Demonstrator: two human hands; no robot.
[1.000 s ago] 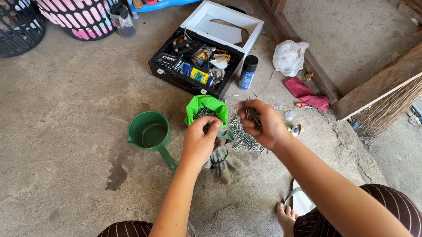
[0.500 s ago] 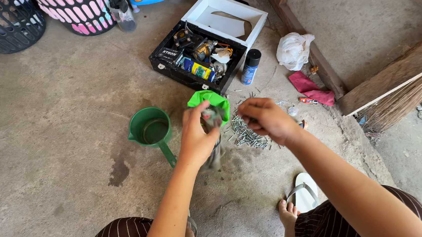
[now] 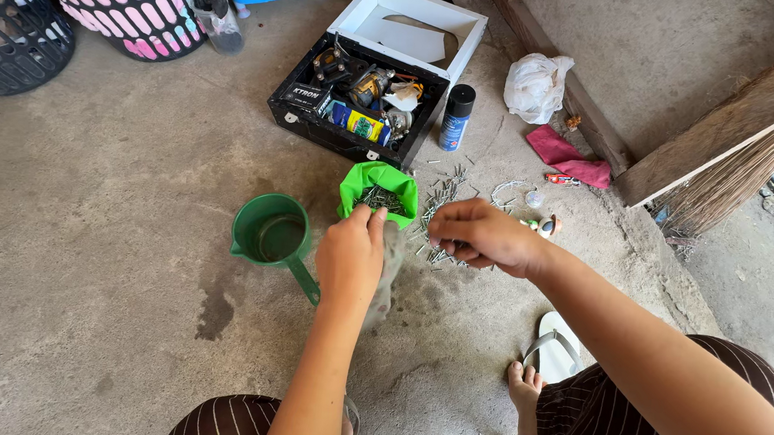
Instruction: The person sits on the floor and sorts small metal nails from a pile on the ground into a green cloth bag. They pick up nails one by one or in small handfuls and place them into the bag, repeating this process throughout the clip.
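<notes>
Nails (image 3: 444, 240) scattered on the concrete floor (image 3: 87, 224) just right of a green bag (image 3: 380, 188), itself part-filled with more and propped open-mouthed for easy dropping in. Right hand (image 3: 481, 236) curled low over the loose pile, fingertips pinched on a few. Left hand (image 3: 348, 258) closed around a grey rag (image 3: 387, 277), beside the green dipper (image 3: 275, 237). Open black toolbox (image 3: 354, 106) beyond, within reach

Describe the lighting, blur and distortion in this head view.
Head view: soft daylight, brightest at the far right edge; weak shadows under the left hand and right hand; the nails and toolbox look sharp; wide-angle bending shows toward the frame's edges.
</notes>
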